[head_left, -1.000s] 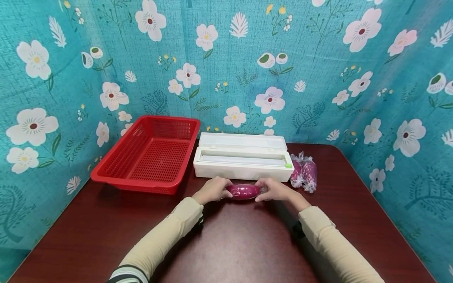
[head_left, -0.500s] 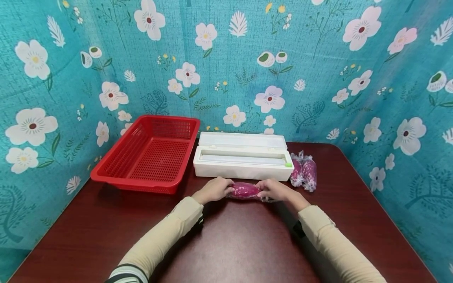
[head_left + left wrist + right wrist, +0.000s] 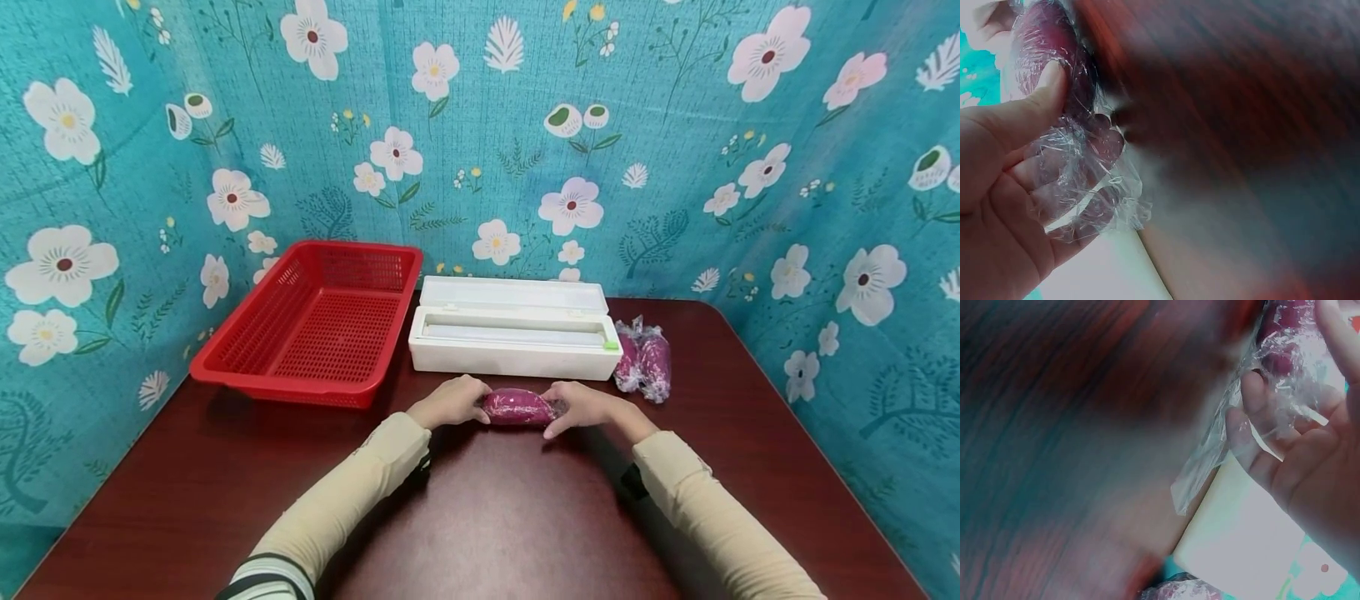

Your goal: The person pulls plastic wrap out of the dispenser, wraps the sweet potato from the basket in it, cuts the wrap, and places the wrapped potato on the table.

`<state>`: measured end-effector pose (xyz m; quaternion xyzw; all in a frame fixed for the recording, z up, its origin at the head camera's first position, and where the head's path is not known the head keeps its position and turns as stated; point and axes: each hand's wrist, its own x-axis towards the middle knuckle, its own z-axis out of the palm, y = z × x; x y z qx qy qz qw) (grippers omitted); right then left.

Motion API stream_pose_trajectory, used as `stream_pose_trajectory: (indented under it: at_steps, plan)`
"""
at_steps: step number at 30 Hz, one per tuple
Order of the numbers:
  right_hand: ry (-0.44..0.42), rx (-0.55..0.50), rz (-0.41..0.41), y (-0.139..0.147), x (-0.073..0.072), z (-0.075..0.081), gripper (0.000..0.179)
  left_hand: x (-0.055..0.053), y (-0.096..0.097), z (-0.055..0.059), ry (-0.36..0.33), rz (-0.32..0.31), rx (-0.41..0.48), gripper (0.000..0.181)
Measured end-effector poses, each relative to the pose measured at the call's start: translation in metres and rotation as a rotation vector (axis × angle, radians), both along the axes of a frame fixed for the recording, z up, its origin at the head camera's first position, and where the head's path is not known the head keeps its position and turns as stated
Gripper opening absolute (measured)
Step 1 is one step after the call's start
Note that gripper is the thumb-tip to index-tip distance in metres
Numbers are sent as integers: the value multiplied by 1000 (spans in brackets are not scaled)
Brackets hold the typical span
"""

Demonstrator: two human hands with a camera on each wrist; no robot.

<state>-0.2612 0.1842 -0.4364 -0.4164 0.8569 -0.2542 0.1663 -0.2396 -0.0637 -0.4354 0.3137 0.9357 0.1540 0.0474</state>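
A magenta oblong thing that looks like a sweet potato point(image 3: 517, 407), wrapped in clear cling film, lies crosswise between both hands in the head view. My left hand point(image 3: 452, 402) grips its left end. In the left wrist view the thumb point(image 3: 1054, 81) presses on the wrapped side, with loose crumpled film point(image 3: 1094, 187) over the other fingers. At the opposite end, my right hand point(image 3: 583, 406) holds the film-covered tip. There, in the right wrist view, curled fingers point(image 3: 1254, 394) lie behind the film, and a loose flap point(image 3: 1194, 481) hangs down.
Just behind the hands stands a white cling film dispenser box point(image 3: 513, 361) with its lid raised. Two film-wrapped magenta pieces point(image 3: 655, 365) lie to its right. A red plastic basket point(image 3: 300, 387) sits at the back left of the dark wooden table point(image 3: 487, 517). Floral cloth hangs behind.
The wrapped sweet potato has turned slightly between the hands. The right hand's thumb and fingers, closer together half a second ago, are spread wider at its right end. The left hand has barely moved.
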Motion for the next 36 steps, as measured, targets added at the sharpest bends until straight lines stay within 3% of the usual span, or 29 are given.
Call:
stream_pose_trajectory:
  at_steps: [4, 8, 12, 18, 23, 31, 33, 36]
  plan:
    - [58, -28, -40, -2, 2, 1, 51, 1, 0, 1, 1, -20, 21, 32]
    - [91, -5, -109, -3, 2, 0, 46, 2, -1, 1, -33, -21, 32, 48]
    - [95, 22, -110, -3, 1, -2, 38, 2, 0, 0, -45, -13, -3, 59]
    - [102, 46, -58, -6, 3, 0, 41, 0, 1, -3, 33, -47, -40, 43]
    - [137, 109, 20, -8, 5, 4, 41, -1, 2, -4, 28, -132, -11, 39]
    - [436, 178, 54, -9, 7, 9, 42, -5, -2, 2, -212, -218, 87, 30]
    - [463, 196, 39, -11, 9, 11, 43, -5, -3, 4, -191, -227, 60, 27]
    - [491, 224, 18, -13, 11, 11, 44, -3, -2, 6, -83, -183, -12, 29]
